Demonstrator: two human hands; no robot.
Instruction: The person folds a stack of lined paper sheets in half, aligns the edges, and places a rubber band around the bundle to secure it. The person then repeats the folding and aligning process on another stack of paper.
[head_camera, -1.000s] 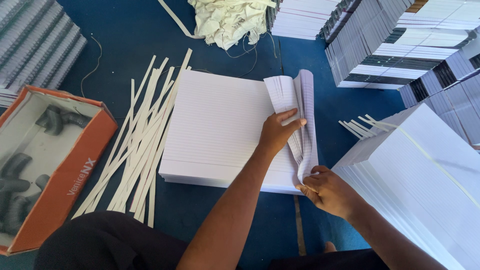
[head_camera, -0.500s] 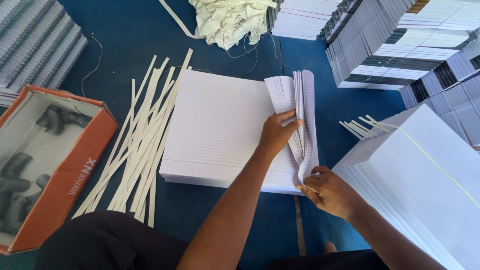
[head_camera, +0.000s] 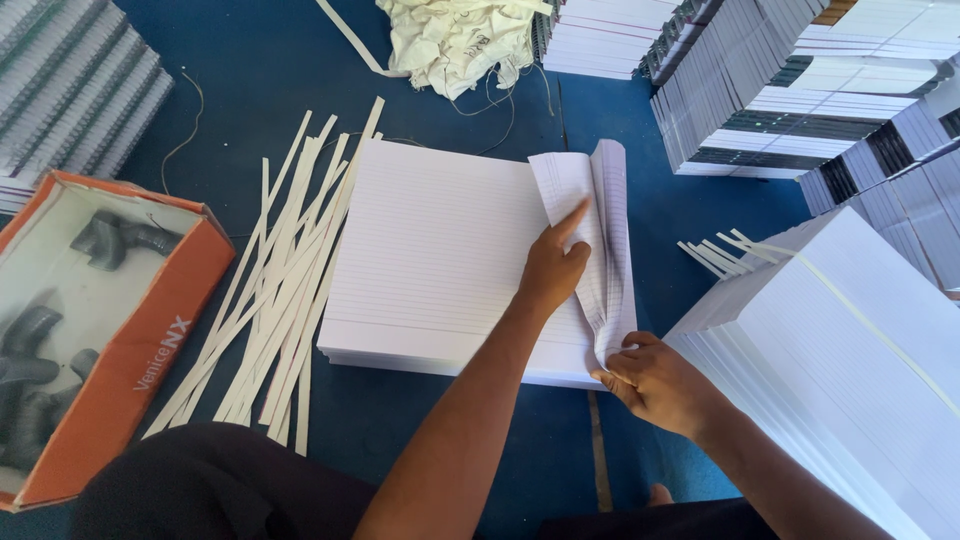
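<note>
— What is shown in the head view around the hands?

— A flat stack of white ruled paper sheets (head_camera: 440, 250) is seen lying on the blue table surface (head_camera: 250, 80). The left hand (head_camera: 553, 268) is laid on the stack, its forefinger stretched out against a lifted, curled bunch of sheets (head_camera: 598, 230) at the stack's right edge. The lower corner of that bunch is pinched by the right hand (head_camera: 655, 383), thumb and fingers pressed together on the paper.

— And what is found about them?

— Long thin white paper strips (head_camera: 280, 290) are scattered just left of the stack, some touching its edge. An orange cardboard box (head_camera: 150, 340) holding grey curved pieces is placed at the far left. A tall white pile of paper (head_camera: 850, 360) is seen at the right, with a few strips tucked into it. A crumpled pale cloth (head_camera: 455, 40) is lying at the top, and stacked notebooks (head_camera: 740, 90) are ranged at the upper right.
</note>
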